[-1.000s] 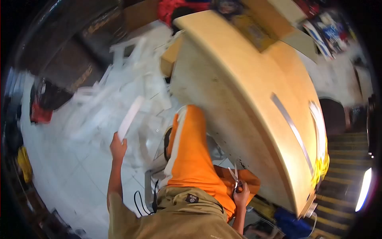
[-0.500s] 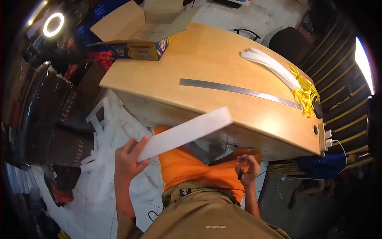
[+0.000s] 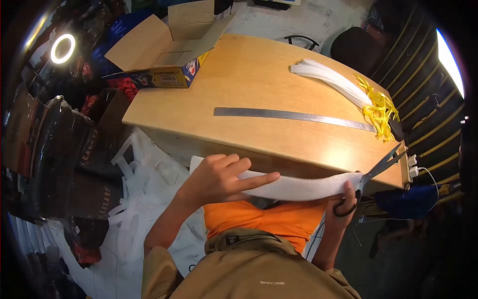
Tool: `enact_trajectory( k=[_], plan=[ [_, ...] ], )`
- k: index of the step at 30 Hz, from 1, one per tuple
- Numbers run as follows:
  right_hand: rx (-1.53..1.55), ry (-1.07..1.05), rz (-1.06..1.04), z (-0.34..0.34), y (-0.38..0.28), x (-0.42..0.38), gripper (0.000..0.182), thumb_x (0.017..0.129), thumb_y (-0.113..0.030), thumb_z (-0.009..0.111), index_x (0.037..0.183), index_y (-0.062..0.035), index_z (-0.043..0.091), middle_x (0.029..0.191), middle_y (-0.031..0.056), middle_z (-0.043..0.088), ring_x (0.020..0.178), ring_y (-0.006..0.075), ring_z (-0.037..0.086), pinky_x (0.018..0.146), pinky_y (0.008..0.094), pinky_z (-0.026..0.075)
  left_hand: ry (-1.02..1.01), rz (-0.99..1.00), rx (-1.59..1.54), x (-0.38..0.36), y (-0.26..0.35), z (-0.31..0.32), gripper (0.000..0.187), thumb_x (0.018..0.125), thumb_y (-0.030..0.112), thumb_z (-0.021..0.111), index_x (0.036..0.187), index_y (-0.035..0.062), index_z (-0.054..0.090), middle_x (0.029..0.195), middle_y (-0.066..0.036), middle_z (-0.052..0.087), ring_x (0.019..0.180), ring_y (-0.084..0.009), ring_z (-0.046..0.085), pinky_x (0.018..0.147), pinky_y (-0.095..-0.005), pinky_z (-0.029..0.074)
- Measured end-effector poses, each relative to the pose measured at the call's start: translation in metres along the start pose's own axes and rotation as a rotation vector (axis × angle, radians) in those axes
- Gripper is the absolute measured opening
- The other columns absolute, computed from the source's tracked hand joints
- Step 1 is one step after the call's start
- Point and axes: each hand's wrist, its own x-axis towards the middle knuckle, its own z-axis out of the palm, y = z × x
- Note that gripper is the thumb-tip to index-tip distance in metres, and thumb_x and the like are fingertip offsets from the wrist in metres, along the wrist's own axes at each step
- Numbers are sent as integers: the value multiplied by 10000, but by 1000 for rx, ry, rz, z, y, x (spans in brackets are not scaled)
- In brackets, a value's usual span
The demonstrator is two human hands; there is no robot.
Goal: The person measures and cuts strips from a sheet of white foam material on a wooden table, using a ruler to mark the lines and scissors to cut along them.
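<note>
A white foam strip stretches between my hands, above my lap and in front of the table edge. My left hand is closed on the strip toward its left end, with one finger pointing out to the right. My right hand holds the scissors by the handles and pinches the strip's right end. The scissor blades point up to the right and are slightly apart. A steel ruler lies flat on the table.
An open cardboard box stands at the table's back left. White strips with yellow ties lie at the right. Plugs stick out at the right corner. White scraps and dark wrapped boxes are on the left.
Both hands have moved, the left toward the middle and the right up and rightward. The strip now spans both hands, and the scissors now show clearly with their blades raised.
</note>
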Motion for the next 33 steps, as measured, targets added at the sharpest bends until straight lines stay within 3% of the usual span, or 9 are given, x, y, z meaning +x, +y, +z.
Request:
enact_trajectory(
  k=[3, 5, 7, 13, 18, 23, 25, 29, 33],
  plan=[
    [186, 175, 38, -22, -1, 15, 391, 966, -189, 645, 1321, -50, 560, 1089, 49, 655, 976, 173, 625, 898, 351, 506, -70, 28, 66, 2, -14, 5, 778, 689, 231, 816, 1425, 365, 600, 784, 14, 474, 673, -167, 537, 581, -316, 443],
    [-895, 146, -650, -109, 17, 55, 374, 950, -198, 685, 1288, -72, 586, 1113, 35, 646, 984, 152, 630, 828, 302, 520, -65, -28, 73, -5, -33, 7, 878, 649, 127, 811, 1463, 341, 561, 814, -18, 518, 706, -215, 572, 619, -348, 473],
    [102, 268, -49, -151, -22, 90, 414, 922, -123, 693, 1299, -24, 552, 1122, 25, 614, 1052, 155, 594, 881, 304, 491, -126, -105, 40, -13, -52, -1, 934, 603, 57, 792, 1475, 284, 547, 848, -49, 550, 753, -264, 594, 680, -387, 497],
    [-265, 266, -289, -210, -63, 169, 386, 934, -173, 728, 1255, -34, 567, 1066, 38, 636, 921, 130, 627, 726, 279, 502, -137, -297, 218, -36, -115, 4, 825, 639, 108, 796, 1431, 189, 581, 917, -70, 558, 926, -283, 575, 886, -417, 450],
    [-600, 448, -331, -276, -55, 243, 437, 944, -263, 748, 1274, -38, 570, 892, 56, 649, 645, 124, 626, 542, 238, 470, -193, -449, 56, -25, -122, 24, 718, 833, 409, 760, 1481, 191, 538, 1160, -96, 561, 1165, -286, 500, 1043, -433, 373],
    [-1000, 626, -161, -313, -55, 271, 530, 915, -372, 780, 1286, -25, 632, 998, 93, 701, 762, 159, 682, 648, 279, 530, -92, -504, 147, -31, -115, 47, 593, 931, 482, 665, 1457, 221, 576, 1331, -103, 516, 1300, -284, 423, 1111, -456, 327],
    [-1197, 711, -613, -302, -56, 264, 585, 908, -411, 780, 1303, -5, 633, 1110, 100, 730, 921, 202, 709, 799, 326, 549, -128, -496, 148, -36, -110, 45, 541, 950, 462, 651, 1435, 229, 602, 1362, -102, 505, 1320, -284, 410, 1121, -465, 322],
    [-1196, 841, -556, -239, -79, 233, 569, 909, -420, 777, 1291, -20, 642, 1180, 117, 722, 1031, 191, 697, 904, 340, 528, -95, -548, 82, -38, -103, 36, 374, 998, 301, 608, 1358, 222, 673, 1375, -83, 520, 1304, -285, 424, 1120, -453, 333],
    [-828, 453, -814, -181, -78, 236, 409, 952, -227, 757, 1282, -26, 624, 1100, 125, 721, 970, 172, 690, 857, 297, 535, -69, -534, 37, -40, -103, 33, 345, 984, 184, 596, 1307, 231, 706, 1328, -29, 571, 1284, -244, 465, 1111, -443, 337]
  ],
)
